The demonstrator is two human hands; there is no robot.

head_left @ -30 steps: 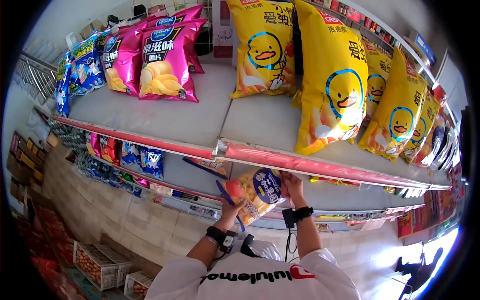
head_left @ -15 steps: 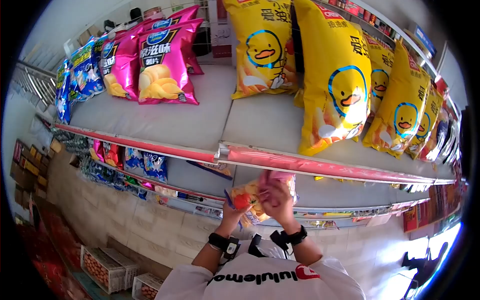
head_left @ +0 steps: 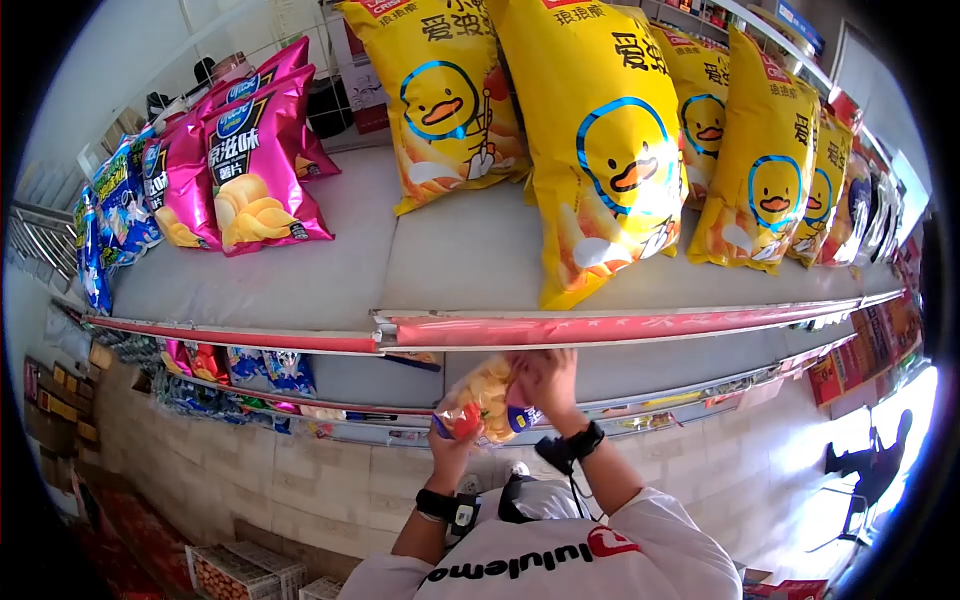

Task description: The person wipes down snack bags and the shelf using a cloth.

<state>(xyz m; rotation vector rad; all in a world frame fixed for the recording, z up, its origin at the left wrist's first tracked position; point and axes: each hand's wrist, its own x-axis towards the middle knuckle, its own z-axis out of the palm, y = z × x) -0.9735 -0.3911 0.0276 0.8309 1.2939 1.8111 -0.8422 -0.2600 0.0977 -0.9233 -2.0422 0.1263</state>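
A clear-fronted snack bag [head_left: 490, 395], with pale yellow puffed pieces, a red picture and purple ends, is held below the edge of the upper shelf. My left hand [head_left: 455, 448] is closed around its lower left end. At its upper right end, my right hand [head_left: 550, 384] grips the bag, the fingertips partly hidden behind the shelf edge. Above them, large yellow duck-print bags [head_left: 630, 170] stand on the upper shelf [head_left: 450, 240]. Pink chip bags [head_left: 262, 170] stand to the left, beside blue snack bags [head_left: 125, 205].
The red-striped shelf edge [head_left: 600, 328] juts out just above my hands. Lower down, a second shelf [head_left: 640, 375] carries small packets [head_left: 270, 365] at its left. White crates [head_left: 235, 575] of round brown items stand on the floor at lower left. A dark chair [head_left: 865, 470] is at right.
My view has shifted, so the shelf goods sit further left. The snack bag has turned, showing its clear front and purple end, and my right hand has moved onto its upper right end.
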